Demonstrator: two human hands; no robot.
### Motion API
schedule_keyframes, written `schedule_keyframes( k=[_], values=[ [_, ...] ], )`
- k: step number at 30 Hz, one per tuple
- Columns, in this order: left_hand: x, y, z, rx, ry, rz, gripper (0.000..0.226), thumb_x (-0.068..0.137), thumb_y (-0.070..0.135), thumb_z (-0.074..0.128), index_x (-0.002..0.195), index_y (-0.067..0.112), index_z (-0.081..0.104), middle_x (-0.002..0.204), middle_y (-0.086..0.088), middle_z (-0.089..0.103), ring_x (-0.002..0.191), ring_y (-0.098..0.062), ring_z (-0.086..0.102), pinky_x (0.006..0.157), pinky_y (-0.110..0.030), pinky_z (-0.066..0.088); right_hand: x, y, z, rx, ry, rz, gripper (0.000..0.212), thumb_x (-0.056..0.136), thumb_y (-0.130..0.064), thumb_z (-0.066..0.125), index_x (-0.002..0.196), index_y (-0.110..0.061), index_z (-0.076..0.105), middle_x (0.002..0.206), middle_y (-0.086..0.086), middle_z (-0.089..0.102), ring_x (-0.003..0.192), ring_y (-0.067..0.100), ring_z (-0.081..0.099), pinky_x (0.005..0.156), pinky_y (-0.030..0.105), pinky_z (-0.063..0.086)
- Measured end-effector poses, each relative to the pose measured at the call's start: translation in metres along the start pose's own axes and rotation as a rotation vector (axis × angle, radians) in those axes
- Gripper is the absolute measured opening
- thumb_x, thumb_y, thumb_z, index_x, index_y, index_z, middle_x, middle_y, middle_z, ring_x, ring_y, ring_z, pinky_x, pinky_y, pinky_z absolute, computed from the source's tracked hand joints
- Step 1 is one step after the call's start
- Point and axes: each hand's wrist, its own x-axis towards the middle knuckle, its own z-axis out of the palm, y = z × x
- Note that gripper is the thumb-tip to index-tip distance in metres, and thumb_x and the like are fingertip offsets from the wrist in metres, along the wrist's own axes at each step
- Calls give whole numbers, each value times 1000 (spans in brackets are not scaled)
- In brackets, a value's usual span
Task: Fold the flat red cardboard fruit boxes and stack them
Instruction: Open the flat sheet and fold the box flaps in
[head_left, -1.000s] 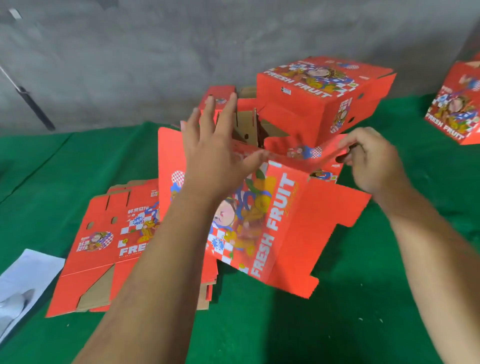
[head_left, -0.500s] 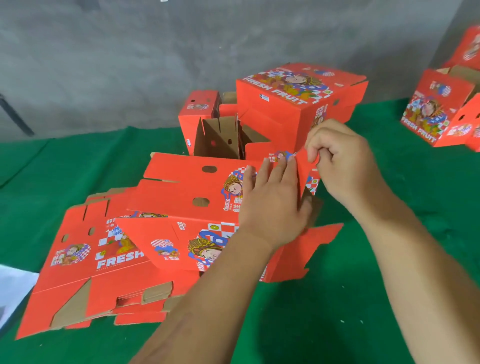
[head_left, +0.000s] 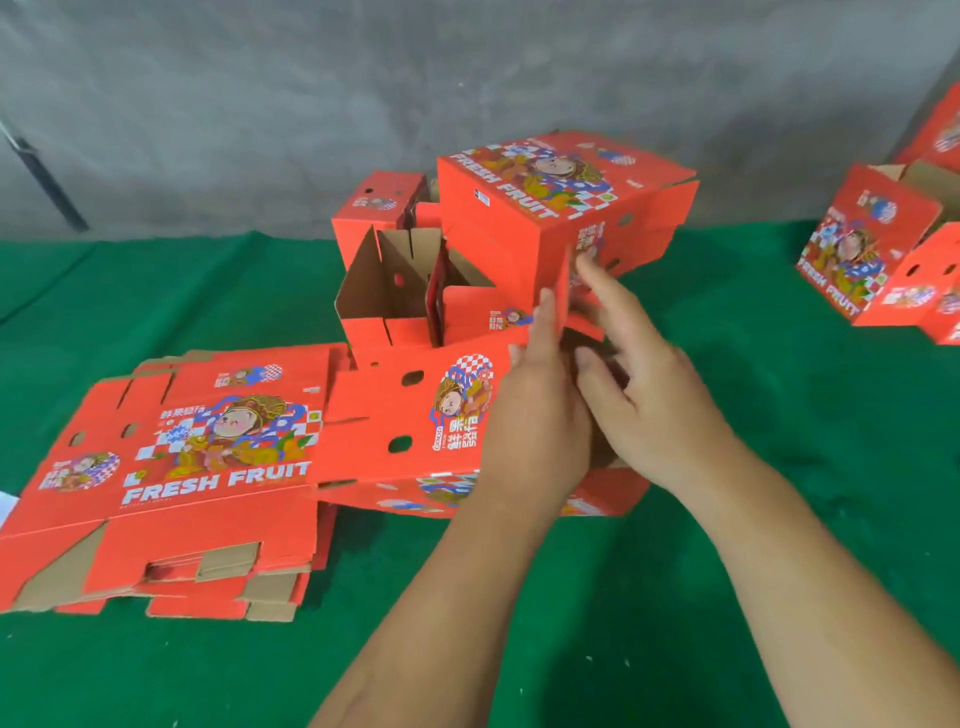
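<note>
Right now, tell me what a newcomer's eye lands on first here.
Two bare hands, left hand and right hand, meet mid-frame on a half-folded red cardboard fruit box. Left of it lies a pile of flat red box blanks; behind stands a finished red box, all on green cloth.

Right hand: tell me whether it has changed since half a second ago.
Yes. The right hand has opened from a curled pinch to straight fingers, beside the box flap, in front of the folded box.
</note>
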Motion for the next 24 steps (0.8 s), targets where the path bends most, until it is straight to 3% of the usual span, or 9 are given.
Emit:
schedule_keyframes(
  k=[3,6,9,13,15,18,19,22,24],
  values=[
    [-5,-3,-4,-144,216,-12,64,101,-7,36,162,9,28,147,10,55,133,9,49,112,-17,37,-8,2,-11,170,-292,249,58,95,-39,63,146,-56,41,130,-10,68,117,7,66,109,44,48],
    [-4,-25,-18,-310,455,-218,46,99,-5,43,143,4,55,138,-12,65,131,-16,58,118,-45,41,-24,8,-21,52,-622,423,59,74,-81,54,132,-65,49,122,-23,68,115,-8,62,113,30,43],
    [-13,-53,-39,-469,612,-408,37,85,7,50,117,8,68,105,-6,72,94,-16,63,98,-43,52,-40,21,-21,-239,-592,465,82,68,-98,32,139,-58,47,125,-27,64,121,3,58,109,34,43],
    [-25,-83,-58,-630,625,-484,29,82,14,50,91,31,72,97,-9,71,93,-28,63,97,-58,53,-47,13,-10,-202,-562,500,99,58,-108,31,144,-59,40,134,-30,56,125,-1,52,110,38,43],
    [-33,-97,-70,-585,640,-476,35,86,12,52,92,39,73,95,-3,71,92,-26,63,93,-53,55,-45,6,-10,-285,-682,469,106,49,-112,34,144,-63,36,139,-35,51,128,-2,51,110,34,42],
    [-50,-118,-97,-438,674,-490,61,99,-2,50,147,35,52,112,7,68,99,-15,69,89,-21,54,-38,0,-19,-455,-905,461,111,49,-102,55,149,-60,29,147,-37,44,129,-8,48,100,18,40],
    [-54,-126,-106,-411,686,-517,68,101,-3,49,158,32,37,118,7,66,106,-16,68,96,-21,53,-37,0,-21,-429,-935,460,108,53,-93,63,150,-59,29,147,-37,44,126,-12,49,96,14,40],
    [-62,-135,-115,-497,698,-591,80,105,0,47,164,40,12,128,2,66,102,-24,66,106,-53,51,-40,4,-11,-323,-824,393,76,74,-67,72,142,-65,39,143,-35,50,126,-13,50,107,20,41],
    [-64,-135,-115,-449,692,-544,85,105,1,47,165,36,-3,138,6,63,104,-18,67,107,-47,50,-47,12,-5,-143,-669,441,67,89,-41,74,141,-67,40,153,-31,42,131,-17,43,115,25,38]
  ],
)
